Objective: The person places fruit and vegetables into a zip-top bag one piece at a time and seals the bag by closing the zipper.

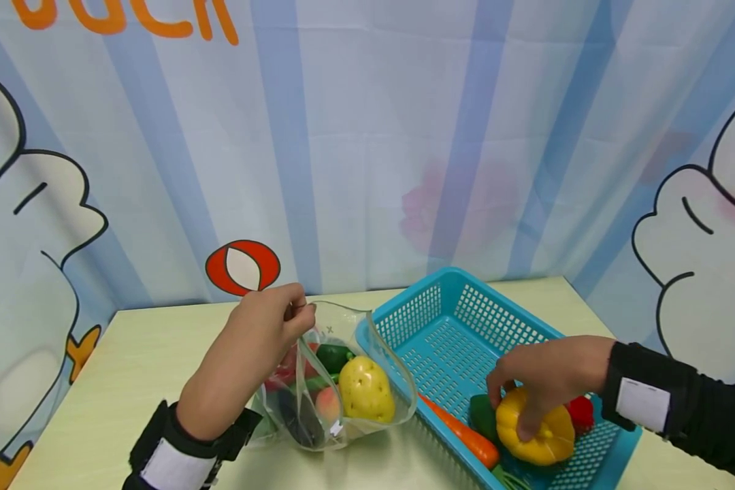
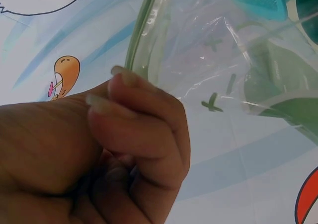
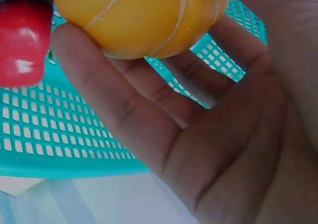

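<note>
In the head view my left hand (image 1: 260,340) pinches the rim of a clear zip bag (image 1: 413,395), which stands open on the table. Inside it are a yellow potato (image 1: 366,391), a peach (image 1: 327,404), a dark purple eggplant (image 1: 299,418) and a green vegetable (image 1: 333,357), among others partly hidden by the plastic. My right hand (image 1: 548,374) reaches into a blue basket (image 1: 444,303) and grips a yellow pumpkin (image 1: 551,446), thumb on the near side. The right wrist view shows the pumpkin (image 3: 141,20) against the fingers.
Around the pumpkin in the basket lie a carrot (image 1: 465,435), a dark green vegetable (image 1: 481,415) and a shiny red one (image 1: 580,414). The basket stands right beside the bag on a pale table (image 1: 135,381). A striped cartoon curtain (image 1: 367,136) hangs behind.
</note>
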Motion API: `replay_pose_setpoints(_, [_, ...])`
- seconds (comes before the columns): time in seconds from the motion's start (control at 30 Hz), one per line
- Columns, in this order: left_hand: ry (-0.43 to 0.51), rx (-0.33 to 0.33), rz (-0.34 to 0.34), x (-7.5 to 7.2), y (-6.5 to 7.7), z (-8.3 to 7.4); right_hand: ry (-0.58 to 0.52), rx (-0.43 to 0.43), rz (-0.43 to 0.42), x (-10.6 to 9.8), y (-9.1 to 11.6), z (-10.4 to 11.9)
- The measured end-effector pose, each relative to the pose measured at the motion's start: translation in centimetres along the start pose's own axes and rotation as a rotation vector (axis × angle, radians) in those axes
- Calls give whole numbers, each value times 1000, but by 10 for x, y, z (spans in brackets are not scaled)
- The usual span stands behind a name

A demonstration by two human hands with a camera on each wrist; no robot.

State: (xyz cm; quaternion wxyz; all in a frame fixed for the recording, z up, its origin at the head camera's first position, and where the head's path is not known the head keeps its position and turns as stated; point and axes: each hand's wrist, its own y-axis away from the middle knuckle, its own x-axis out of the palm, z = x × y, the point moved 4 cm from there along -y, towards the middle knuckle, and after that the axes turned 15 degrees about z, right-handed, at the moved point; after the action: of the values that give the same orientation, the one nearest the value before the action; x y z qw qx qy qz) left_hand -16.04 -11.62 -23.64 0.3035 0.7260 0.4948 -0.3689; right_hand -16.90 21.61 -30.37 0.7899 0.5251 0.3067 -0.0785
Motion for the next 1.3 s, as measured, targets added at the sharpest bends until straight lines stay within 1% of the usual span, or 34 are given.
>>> replay_pose_setpoints(0.3, [-7, -1, -4, 0, 0, -1, 34, -37, -80, -20, 10, 16])
replay_pose_setpoints(0.47, [-10, 9, -7, 0, 1, -2, 41, -98, -166, -34, 22, 30])
replay_pose_setpoints(0.57, [-10, 14, -4, 1, 1, -2, 91, -144, -230, -45, 32, 44])
replay_pose_setpoints(0.67, [-11, 13, -1, 2, 1, -2, 145, -181, -291, -57, 42, 61])
replay_pose_setpoints(0.8, [-4, 7, -1, 1, 2, -2, 173, -243, -368, -71, 50, 88])
replay_pose_setpoints(0.9, [-2, 9, 3, 0, 2, -2, 174, -280, -405, -73, 46, 105])
replay_pose_setpoints(1.03, [-8, 6, 8, 1, 1, -2, 188, -308, -424, -70, 31, 122])
replay_pose_setpoints(1.2, [-6, -2, 14, 2, 1, -2, 187, -344, -454, -67, 14, 138])
replay_pose_setpoints(1.3, [-3, -1, 18, 2, 0, -2, 177, -342, -478, -66, 7, 145])
